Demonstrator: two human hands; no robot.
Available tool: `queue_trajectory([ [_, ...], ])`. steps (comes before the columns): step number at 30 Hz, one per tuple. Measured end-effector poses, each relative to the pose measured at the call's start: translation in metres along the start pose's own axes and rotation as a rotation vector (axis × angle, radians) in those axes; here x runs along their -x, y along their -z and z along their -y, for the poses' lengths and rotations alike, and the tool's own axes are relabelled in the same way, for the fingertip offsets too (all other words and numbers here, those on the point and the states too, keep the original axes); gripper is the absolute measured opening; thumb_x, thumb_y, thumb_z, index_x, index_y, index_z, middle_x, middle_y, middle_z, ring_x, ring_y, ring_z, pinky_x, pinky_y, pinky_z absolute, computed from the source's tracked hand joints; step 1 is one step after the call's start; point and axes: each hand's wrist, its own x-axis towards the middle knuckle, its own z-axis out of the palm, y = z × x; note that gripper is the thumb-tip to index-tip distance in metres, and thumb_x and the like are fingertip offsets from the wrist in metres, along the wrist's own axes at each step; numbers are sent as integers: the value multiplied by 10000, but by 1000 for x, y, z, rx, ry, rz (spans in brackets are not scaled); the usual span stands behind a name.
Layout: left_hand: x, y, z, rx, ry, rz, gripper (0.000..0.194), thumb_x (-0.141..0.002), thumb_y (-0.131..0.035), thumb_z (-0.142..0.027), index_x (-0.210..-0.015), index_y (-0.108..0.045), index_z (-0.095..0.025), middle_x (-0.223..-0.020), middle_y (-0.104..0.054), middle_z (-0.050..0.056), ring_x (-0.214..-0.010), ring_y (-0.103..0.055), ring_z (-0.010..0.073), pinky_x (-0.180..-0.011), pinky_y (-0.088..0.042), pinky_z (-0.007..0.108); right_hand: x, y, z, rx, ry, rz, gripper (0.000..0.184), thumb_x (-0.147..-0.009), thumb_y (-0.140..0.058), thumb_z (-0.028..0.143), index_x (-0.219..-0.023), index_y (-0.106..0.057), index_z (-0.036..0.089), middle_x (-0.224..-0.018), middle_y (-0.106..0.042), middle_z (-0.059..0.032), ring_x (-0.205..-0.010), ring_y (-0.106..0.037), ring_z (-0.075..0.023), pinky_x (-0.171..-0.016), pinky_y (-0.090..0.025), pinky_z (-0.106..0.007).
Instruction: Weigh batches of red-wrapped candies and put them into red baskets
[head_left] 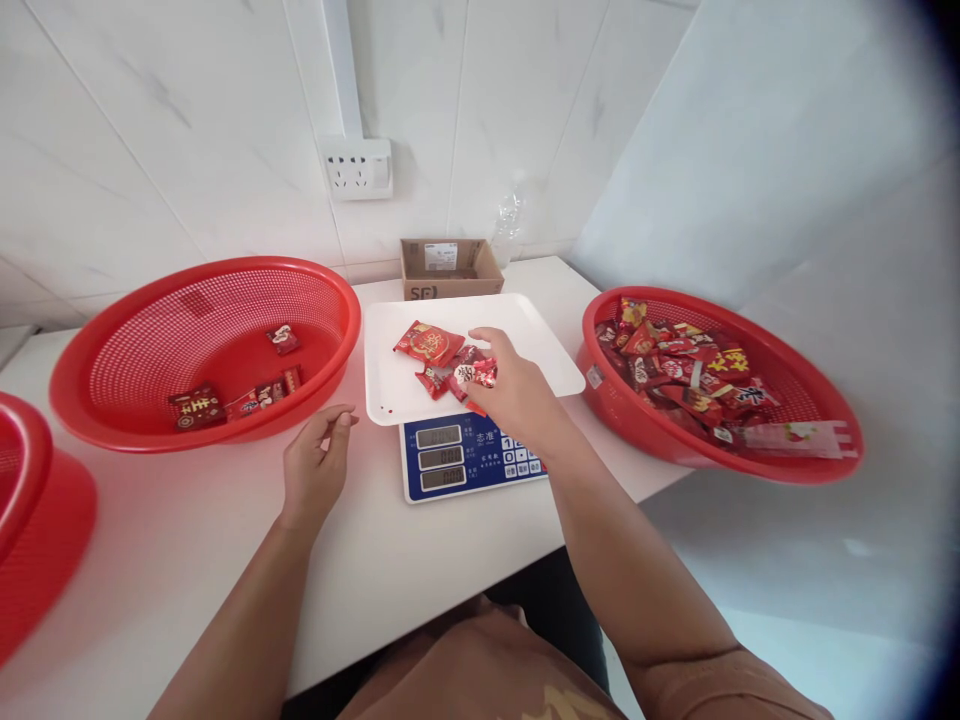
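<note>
I see a wide red packet (427,343) printed in gold, lying flat and slightly askew on the white tray (381,392). Nearer me and to its right, small dark-red packets (433,382) cluster around a shiny red-and-white packet (480,373); whether that one rests or is lifted, I can't tell.

Three red baskets (232,345) — one scale (484,462)

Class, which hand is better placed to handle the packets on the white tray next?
Probably the right hand: it is over the white tray, right at the packets, while the left hand is outside the tray, off its left edge.
</note>
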Motion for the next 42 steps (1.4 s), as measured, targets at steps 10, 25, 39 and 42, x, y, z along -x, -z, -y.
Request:
queue_trajectory([
  [10, 0, 0, 3, 31, 0, 20, 293, -828, -465, -415, -959, -613, -200, -897, -686, 44, -873, -644, 154, -767, -485, 264, -1, -1, 4, 62, -18, 12, 427, -783, -485, 210, -1204, -432, 254, -1027, -629, -70, -886, -592, -239, -723, -449, -367],
  [25, -1, -1, 2, 34, 22, 0, 297, -830, -462, -418, -965, -614, -202, -883, -682, 39, -862, -637, 151, -781, -482, 283, 25, 27, -29, -1104, -293, -285, 335, -710, -648, 274, -1023, -529, 275, -968, -640, 21, -725, -606, -86, -621, -541, -225],
  [39, 0, -3, 4, 38, 39, 6, 310, -826, -472, -435, -970, -616, -202, -897, -681, 50, -870, -636, 154, -781, -473, 283, 66, 52, -59, -1266, -352, -555, 312, -626, -633, 62, -874, -613, 251, -996, -663, 1, -1126, -543, -155, -934, -496, -284],
  [42, -1, -3, 4, 23, 43, 6, 313, -826, -471, -437, -969, -617, -200, -894, -682, 52, -868, -639, 157, -772, -473, 283, 66, 51, -62, -1271, -349, -579, 270, -653, -639, 103, -867, -619, 266, -1011, -663, 33, -1102, -561, -139, -899, -517, -253],
])
